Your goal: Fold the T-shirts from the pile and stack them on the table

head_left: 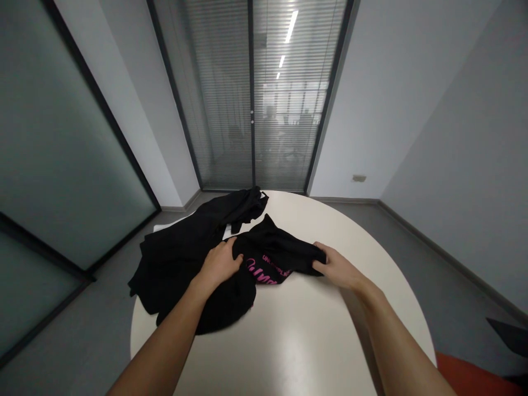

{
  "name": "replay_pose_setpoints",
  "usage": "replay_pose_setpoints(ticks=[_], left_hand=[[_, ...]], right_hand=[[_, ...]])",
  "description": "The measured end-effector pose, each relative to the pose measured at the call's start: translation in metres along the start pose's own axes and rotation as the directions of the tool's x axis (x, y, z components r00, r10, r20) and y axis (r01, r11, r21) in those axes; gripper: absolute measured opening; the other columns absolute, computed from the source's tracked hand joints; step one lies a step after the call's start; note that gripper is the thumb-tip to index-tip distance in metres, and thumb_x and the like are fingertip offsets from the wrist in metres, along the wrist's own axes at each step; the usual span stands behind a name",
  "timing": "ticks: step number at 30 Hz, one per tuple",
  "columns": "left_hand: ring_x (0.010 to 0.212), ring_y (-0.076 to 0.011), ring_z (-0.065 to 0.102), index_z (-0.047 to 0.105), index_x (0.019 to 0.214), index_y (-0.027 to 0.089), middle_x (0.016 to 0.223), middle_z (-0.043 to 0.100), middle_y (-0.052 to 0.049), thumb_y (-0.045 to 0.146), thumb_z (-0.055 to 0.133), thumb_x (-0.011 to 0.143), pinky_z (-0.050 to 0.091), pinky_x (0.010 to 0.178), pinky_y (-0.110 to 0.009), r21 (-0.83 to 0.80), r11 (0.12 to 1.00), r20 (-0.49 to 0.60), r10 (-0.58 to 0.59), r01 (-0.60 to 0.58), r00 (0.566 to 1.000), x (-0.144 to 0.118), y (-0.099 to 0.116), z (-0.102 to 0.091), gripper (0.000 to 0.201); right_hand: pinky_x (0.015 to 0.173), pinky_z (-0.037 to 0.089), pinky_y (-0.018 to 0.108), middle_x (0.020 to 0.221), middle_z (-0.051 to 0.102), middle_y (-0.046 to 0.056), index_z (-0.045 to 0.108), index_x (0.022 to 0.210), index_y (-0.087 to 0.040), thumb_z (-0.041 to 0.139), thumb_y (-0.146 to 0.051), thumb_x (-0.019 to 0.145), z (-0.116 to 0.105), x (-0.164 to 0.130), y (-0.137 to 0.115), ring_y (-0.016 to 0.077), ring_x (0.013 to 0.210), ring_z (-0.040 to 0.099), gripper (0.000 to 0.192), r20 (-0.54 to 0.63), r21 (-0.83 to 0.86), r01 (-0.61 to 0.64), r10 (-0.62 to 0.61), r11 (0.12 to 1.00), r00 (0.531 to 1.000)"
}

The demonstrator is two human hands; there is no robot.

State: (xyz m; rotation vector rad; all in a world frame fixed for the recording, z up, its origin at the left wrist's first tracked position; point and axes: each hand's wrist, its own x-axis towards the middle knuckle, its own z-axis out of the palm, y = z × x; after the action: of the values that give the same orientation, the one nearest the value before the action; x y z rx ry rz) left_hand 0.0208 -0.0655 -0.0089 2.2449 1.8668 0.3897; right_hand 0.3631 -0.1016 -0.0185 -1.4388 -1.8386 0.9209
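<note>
A black T-shirt with pink lettering [270,258] lies crumpled on a round white table [297,330]. My left hand [218,263] rests on its left part, fingers curled over the cloth. My right hand [335,267] grips the shirt's right edge, fingers closed on the fabric. A second black garment [185,247] lies spread to the left and reaches toward the table's far edge, partly hanging over the left rim.
A white sheet [165,226] peeks out under the black garment at the table's left. Glass doors with blinds [251,93] stand behind the table. An orange-red seat [474,377] shows at the bottom right. Grey floor surrounds the table.
</note>
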Motion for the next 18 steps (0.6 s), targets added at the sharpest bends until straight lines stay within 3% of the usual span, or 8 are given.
replay_pose_setpoints(ticks=[2,4,7,9,11,13,16,18], left_hand=[[0.110,-0.0349,0.067,0.060,0.133,0.021,0.121,0.070,-0.015,0.033,0.060,0.086,0.049,0.093,-0.043,-0.087,0.996,0.044,0.041,-0.037,0.998,0.000,-0.001,-0.005,0.048],[0.105,-0.0334,0.069,0.068,0.119,0.020,0.114,0.073,-0.013,0.031,0.060,0.084,0.050,0.092,-0.042,-0.281,0.957,0.115,0.109,-0.073,0.987,-0.001,-0.001,-0.008,0.037],[0.095,-0.0292,0.071,0.070,0.106,0.018,0.102,0.076,-0.007,0.034,0.062,0.082,0.054,0.084,-0.037,-0.655,0.755,0.289,0.255,-0.004,0.923,-0.005,0.007,-0.009,0.031],[0.095,-0.0278,0.071,0.069,0.109,0.017,0.102,0.076,-0.006,0.037,0.063,0.082,0.055,0.083,-0.036,-0.786,0.615,0.312,0.315,0.058,0.896,-0.007,0.015,-0.007,0.034],[0.101,-0.0270,0.069,0.066,0.113,0.017,0.109,0.074,-0.006,0.037,0.064,0.083,0.054,0.090,-0.037,-0.825,0.565,0.176,0.271,-0.008,0.946,-0.007,0.023,-0.004,0.037],[0.106,-0.0263,0.067,0.065,0.115,0.018,0.113,0.072,-0.007,0.036,0.064,0.084,0.050,0.097,-0.038,-0.788,0.602,-0.038,0.162,-0.129,0.986,-0.004,0.026,-0.001,0.036],[0.107,-0.0257,0.066,0.063,0.116,0.020,0.113,0.069,-0.008,0.033,0.062,0.085,0.049,0.100,-0.040,-0.663,0.708,-0.312,0.035,-0.244,0.950,0.007,0.020,0.003,0.034],[0.108,-0.0257,0.064,0.063,0.111,0.020,0.111,0.067,-0.008,0.030,0.061,0.085,0.048,0.101,-0.041,-0.554,0.787,-0.441,0.000,-0.272,0.898,0.014,0.012,0.005,0.028]], right_hand=[[0.063,0.047,0.028,0.075,0.063,0.000,0.062,0.090,-0.019,0.061,-0.026,0.076,-0.005,-0.003,-0.004,0.0187,0.071,0.059,0.016,0.014,0.148,0.014,-0.016,0.989,1.000],[0.067,0.049,0.029,0.084,0.067,0.002,0.064,0.099,-0.019,0.066,-0.033,0.076,-0.010,-0.006,-0.006,0.0207,0.078,0.062,0.027,-0.025,0.337,0.052,-0.046,0.940,0.999],[0.085,0.053,0.037,0.117,0.068,0.008,0.058,0.129,-0.024,0.068,-0.049,0.080,-0.012,-0.007,-0.009,0.0267,0.101,0.066,0.057,-0.209,0.541,0.158,-0.050,0.826,0.977],[0.099,0.049,0.042,0.138,0.060,0.008,0.041,0.149,-0.032,0.069,-0.057,0.079,-0.010,-0.006,-0.011,0.0284,0.118,0.061,0.080,-0.281,0.569,0.225,-0.070,0.791,0.957],[0.108,0.044,0.046,0.151,0.049,0.007,0.015,0.159,-0.038,0.076,-0.056,0.074,-0.003,-0.004,-0.011,0.0279,0.128,0.055,0.106,-0.267,0.547,0.244,-0.109,0.801,0.957],[0.112,0.041,0.050,0.158,0.039,0.007,-0.011,0.158,-0.041,0.082,-0.049,0.072,0.005,-0.001,-0.008,0.0272,0.133,0.052,0.127,-0.231,0.502,0.215,-0.109,0.838,0.967],[0.115,0.036,0.055,0.164,0.027,0.011,-0.031,0.152,-0.037,0.080,-0.044,0.076,0.016,0.002,0.004,0.0287,0.139,0.047,0.135,-0.177,0.371,0.121,-0.058,0.921,0.983],[0.118,0.028,0.058,0.164,0.026,0.013,-0.026,0.155,-0.033,0.078,-0.042,0.078,0.020,0.004,0.012,0.0312,0.143,0.041,0.131,-0.132,0.222,0.079,-0.051,0.972,0.990]])
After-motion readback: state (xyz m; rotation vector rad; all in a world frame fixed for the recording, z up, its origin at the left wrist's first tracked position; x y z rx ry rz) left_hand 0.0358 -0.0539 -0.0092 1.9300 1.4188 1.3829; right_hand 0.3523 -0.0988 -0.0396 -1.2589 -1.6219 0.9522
